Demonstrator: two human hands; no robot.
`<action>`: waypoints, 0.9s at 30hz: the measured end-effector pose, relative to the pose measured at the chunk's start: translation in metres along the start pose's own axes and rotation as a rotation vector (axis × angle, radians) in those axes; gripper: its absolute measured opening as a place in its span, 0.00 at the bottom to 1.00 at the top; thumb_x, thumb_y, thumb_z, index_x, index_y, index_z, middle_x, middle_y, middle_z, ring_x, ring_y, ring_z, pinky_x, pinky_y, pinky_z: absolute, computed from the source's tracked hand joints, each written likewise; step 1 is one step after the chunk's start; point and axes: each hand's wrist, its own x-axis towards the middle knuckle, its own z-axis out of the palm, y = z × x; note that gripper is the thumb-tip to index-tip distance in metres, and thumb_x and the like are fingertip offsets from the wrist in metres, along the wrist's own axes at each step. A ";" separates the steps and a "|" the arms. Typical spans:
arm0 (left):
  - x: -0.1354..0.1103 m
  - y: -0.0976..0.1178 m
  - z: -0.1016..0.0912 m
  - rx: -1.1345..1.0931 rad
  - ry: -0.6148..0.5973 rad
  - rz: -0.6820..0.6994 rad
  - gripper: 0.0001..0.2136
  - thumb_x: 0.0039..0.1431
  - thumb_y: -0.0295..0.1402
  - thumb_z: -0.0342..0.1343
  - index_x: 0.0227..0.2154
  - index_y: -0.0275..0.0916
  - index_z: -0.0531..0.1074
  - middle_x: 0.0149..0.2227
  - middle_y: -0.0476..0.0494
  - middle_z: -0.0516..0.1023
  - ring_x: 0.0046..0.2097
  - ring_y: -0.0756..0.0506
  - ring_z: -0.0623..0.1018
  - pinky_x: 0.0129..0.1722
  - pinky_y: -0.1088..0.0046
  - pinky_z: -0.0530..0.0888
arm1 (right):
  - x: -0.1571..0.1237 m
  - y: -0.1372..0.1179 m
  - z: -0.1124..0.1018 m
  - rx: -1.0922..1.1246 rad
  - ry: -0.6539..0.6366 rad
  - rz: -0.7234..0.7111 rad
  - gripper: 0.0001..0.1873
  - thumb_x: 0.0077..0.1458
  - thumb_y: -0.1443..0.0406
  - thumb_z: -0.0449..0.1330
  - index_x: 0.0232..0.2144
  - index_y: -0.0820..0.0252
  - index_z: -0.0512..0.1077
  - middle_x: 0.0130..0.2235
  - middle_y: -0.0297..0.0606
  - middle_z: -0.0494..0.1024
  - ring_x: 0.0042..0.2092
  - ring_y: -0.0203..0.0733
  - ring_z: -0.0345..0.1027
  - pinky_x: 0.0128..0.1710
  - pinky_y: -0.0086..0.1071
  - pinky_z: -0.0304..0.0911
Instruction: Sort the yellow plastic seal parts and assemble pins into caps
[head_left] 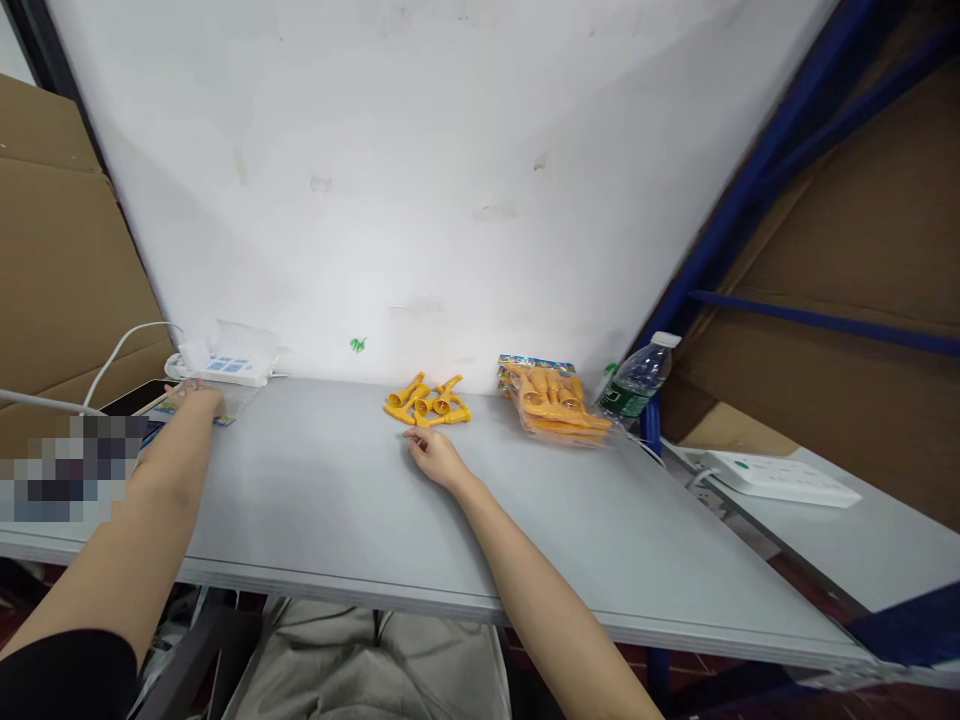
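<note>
- A pale grey surface (330, 510) runs from side to side, and a white board (420, 170) stands upright along its far edge.
- Brown cardboard (52, 260) fills the room at 9 o'clock. At 3 o'clock a blue rack frame (757, 170) slants upward, with more cardboard behind it.
- A second grey top (847, 540) sits at 4 o'clock and carries a white power strip (780, 478).
- The right hand (435, 456) rests on the surface near the middle. Its fingers are loosely stretched and a little apart, and it holds nothing.
- The yellow pieces (427, 400) lie in a small loose heap at 12 o'clock from that hand, just beyond the fingertips and close to the board.
- The heap spreads from 9 to 3 o'clock. Two of the horn-like pieces have their long axes running from 7 to 1 o'clock, and the nearest one lies almost straight across.
- Which ends are the flared ones is too small to tell surely.
- A clear bag of like yellow parts (559, 405) lies at 2 o'clock from the right hand, with its contents running from 10 to 4 o'clock.
- A water bottle (637, 385) leans just beside that bag at 3 o'clock.
- The left hand (196, 400) lies palm down at 10 o'clock on a flat clear packet (232, 405). I cannot tell whether its fingers pinch the packet.
- A blue-and-white socket block (225, 368) with a white cable (124, 345) sits just past that hand.
</note>
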 end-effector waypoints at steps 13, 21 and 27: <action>-0.010 0.046 0.051 0.597 -0.292 0.351 0.16 0.46 0.31 0.50 0.37 0.37 0.79 0.50 0.31 0.77 0.56 0.34 0.71 0.55 0.59 0.68 | 0.003 0.005 0.004 -0.108 0.010 -0.022 0.15 0.54 0.71 0.56 0.43 0.62 0.76 0.42 0.44 0.77 0.43 0.43 0.69 0.47 0.36 0.63; -0.001 0.024 0.055 0.558 -0.291 0.135 0.26 0.48 0.29 0.50 0.53 0.28 0.71 0.59 0.23 0.68 0.58 0.30 0.70 0.54 0.53 0.69 | 0.005 0.007 0.006 -0.061 0.007 -0.015 0.14 0.52 0.72 0.57 0.41 0.60 0.76 0.47 0.45 0.78 0.51 0.47 0.69 0.53 0.40 0.61; -0.003 0.025 0.062 0.519 -0.264 0.086 0.28 0.54 0.27 0.46 0.60 0.31 0.64 0.64 0.27 0.62 0.63 0.31 0.65 0.58 0.49 0.66 | 0.011 0.007 0.001 0.305 0.230 0.128 0.06 0.51 0.65 0.58 0.28 0.59 0.76 0.32 0.37 0.80 0.35 0.42 0.73 0.42 0.36 0.67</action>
